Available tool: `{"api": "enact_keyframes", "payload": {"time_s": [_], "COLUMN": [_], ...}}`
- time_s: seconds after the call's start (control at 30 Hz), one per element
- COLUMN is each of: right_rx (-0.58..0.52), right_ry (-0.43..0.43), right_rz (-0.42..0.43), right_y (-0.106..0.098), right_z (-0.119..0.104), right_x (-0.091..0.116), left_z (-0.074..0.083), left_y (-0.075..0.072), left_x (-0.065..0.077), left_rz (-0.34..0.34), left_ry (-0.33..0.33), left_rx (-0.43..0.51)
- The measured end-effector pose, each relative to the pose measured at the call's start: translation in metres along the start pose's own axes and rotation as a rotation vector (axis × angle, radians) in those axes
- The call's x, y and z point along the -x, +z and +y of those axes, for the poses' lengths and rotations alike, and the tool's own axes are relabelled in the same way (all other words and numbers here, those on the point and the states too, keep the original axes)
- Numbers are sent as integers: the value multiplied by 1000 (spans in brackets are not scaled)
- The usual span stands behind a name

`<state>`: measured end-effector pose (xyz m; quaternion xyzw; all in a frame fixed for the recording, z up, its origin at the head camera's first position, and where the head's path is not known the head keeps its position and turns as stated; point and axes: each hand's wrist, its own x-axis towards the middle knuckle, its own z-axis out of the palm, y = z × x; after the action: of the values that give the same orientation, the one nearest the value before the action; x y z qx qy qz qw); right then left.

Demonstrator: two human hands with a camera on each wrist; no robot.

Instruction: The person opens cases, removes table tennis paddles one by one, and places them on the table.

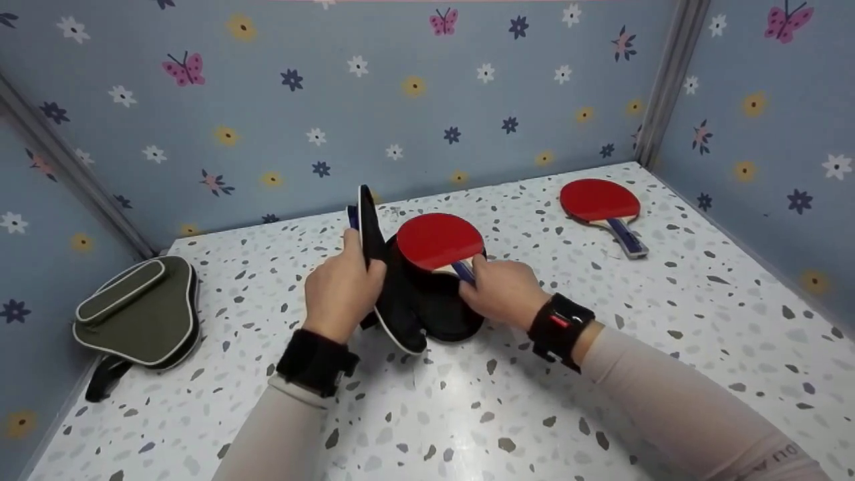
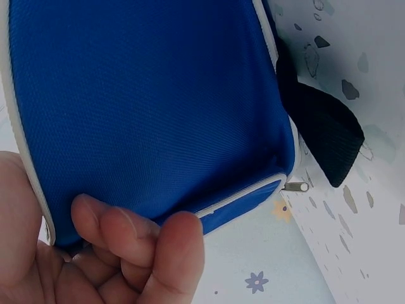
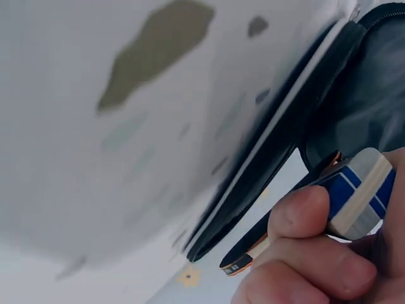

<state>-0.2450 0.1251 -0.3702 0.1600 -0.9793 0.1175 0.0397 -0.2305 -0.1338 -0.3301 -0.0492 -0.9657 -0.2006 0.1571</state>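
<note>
A blue paddle case [image 2: 145,114] with white piping and a black lining lies unzipped on the table. My left hand [image 1: 344,287] grips the edge of its raised flap [image 1: 394,300], fingers curled on the blue outside. In my right hand [image 1: 504,287] is the blue-striped handle [image 3: 361,193] of a red table tennis paddle [image 1: 441,240]. That paddle is over the case's open black half [image 1: 444,317], its red face up; whether it touches the lining I cannot tell. A second red paddle [image 1: 598,200] lies on the table at the right.
An olive green paddle case [image 1: 143,314] with white piping lies at the table's left edge, its black strap [image 1: 107,377] hanging beside it. Flower-patterned panels [image 1: 374,100] stand behind and at both sides of the speckled white table [image 1: 521,414].
</note>
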Motion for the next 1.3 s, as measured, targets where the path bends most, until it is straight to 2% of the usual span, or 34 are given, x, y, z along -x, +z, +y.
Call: {"api": "enact_keyframes", "payload": {"time_s": [0.17,0.43,0.7,0.9,1.13,1.3], "right_rx": [17,42,84,75,70,59], "right_ry": [-1,64,137,231,302,341], "right_rz": [32,31,40,25,37,34], "right_y": [-11,-29,-47,-63,-75,-78], "right_z": [15,54,105,145,191,214], "right_x": [2,5,8,12,20,27], "left_z": [-1,-2,-3,-4,-2,-1], "left_y": [1,2,3,3,3,3], "left_x": [1,3,3,3,3,2], "left_rz": [17,35,33,32,31,34], "left_ry": [19,34,26,26,29,27], "left_rx": [-5,-10,-11,-11,-15,-17]}}
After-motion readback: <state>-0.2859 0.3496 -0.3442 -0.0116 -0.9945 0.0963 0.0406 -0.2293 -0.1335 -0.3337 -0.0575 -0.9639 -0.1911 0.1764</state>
